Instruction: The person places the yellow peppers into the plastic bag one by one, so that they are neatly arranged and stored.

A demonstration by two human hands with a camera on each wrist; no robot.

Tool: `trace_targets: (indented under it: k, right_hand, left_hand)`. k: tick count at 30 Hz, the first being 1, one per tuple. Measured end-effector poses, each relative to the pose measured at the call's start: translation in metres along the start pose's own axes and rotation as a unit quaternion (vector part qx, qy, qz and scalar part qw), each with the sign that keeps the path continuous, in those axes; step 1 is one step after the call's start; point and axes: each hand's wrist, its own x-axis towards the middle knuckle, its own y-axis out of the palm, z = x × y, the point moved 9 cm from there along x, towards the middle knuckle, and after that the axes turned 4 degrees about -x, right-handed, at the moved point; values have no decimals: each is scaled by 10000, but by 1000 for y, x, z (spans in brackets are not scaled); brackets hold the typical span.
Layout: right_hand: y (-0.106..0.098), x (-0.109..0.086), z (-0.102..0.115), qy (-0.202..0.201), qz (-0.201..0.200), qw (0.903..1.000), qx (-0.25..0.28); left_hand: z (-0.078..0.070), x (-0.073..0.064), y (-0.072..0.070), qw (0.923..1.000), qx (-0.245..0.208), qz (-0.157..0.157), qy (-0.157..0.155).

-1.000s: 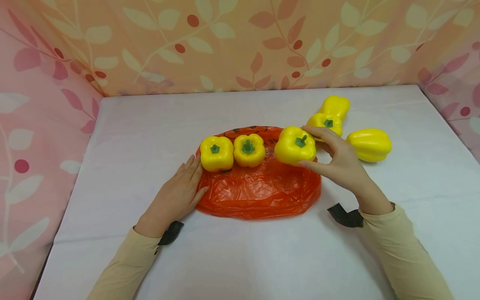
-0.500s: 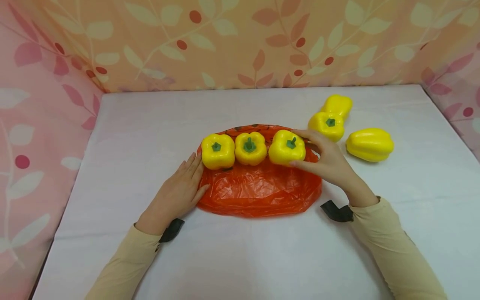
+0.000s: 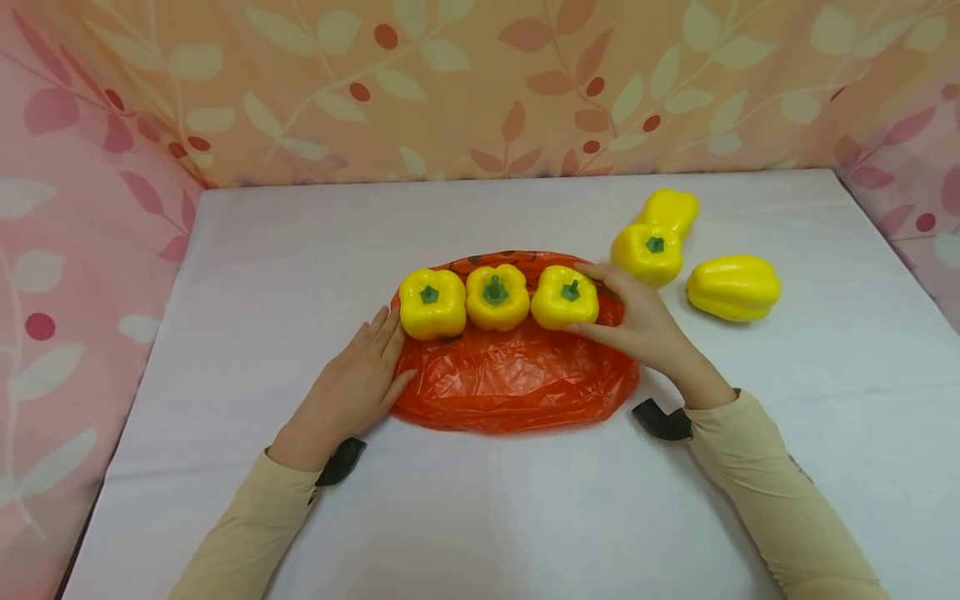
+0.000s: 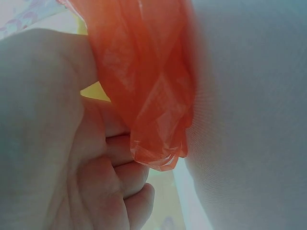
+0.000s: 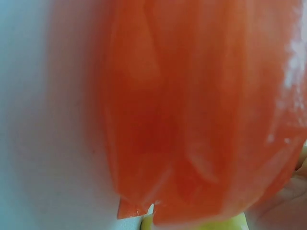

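Three yellow bell peppers stand in a row, green stems up, along the far part of a crumpled red plastic bag. My right hand holds the rightmost bell pepper from its right side, thumb at the near side and fingers at the far side. Straight fingers of my left hand rest at the bag's left edge, fingertips right by the leftmost bell pepper. Between them is the middle bell pepper. The left wrist view has bag folds hanging over the left fingers.
To the right of the bag lies a bell pepper on its side. Behind my right hand, another bell pepper leans close to one farther back. A white cloth covers the table; patterned curtains border it.
My right hand has carried its bell pepper leftward and down onto the bag, beside the middle one. The left hand has stayed in place.
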Motion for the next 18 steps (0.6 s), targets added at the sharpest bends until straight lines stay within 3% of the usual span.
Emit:
trace_targets:
  k: [7, 18]
  right_hand:
    - [-5, -1, 4, -156, -239, 9995, -155]
    - [-9, -2, 4, -268, -593, 9978, 141]
  left_hand:
    - [0, -1, 0, 10000, -7, -41, 18]
    - [0, -1, 0, 10000, -67, 9, 5]
